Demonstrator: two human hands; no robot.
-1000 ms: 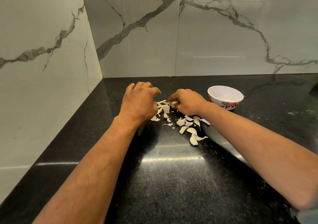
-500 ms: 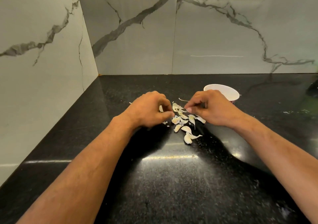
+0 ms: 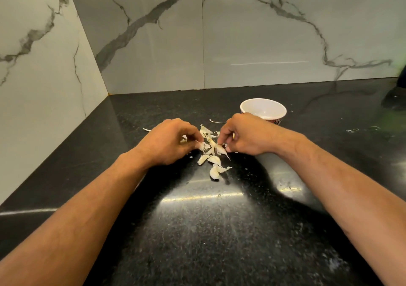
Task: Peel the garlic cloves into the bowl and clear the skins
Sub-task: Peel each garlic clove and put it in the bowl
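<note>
Over the glossy black granite counter [image 3: 197, 231], your left hand [image 3: 167, 145] is pinching a papery skin scrap while your right hand [image 3: 246, 136] is gripping a pale garlic clove [image 3: 220, 150]; careless sweeping risks scattering unpeeled cloves [image 3: 214, 171] beside the white bowl [image 3: 263, 109].

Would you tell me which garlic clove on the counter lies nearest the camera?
The clove at the bottom tip of the pile, with a skin curling off to its right. All the others lie farther back, toward the hands.
</note>
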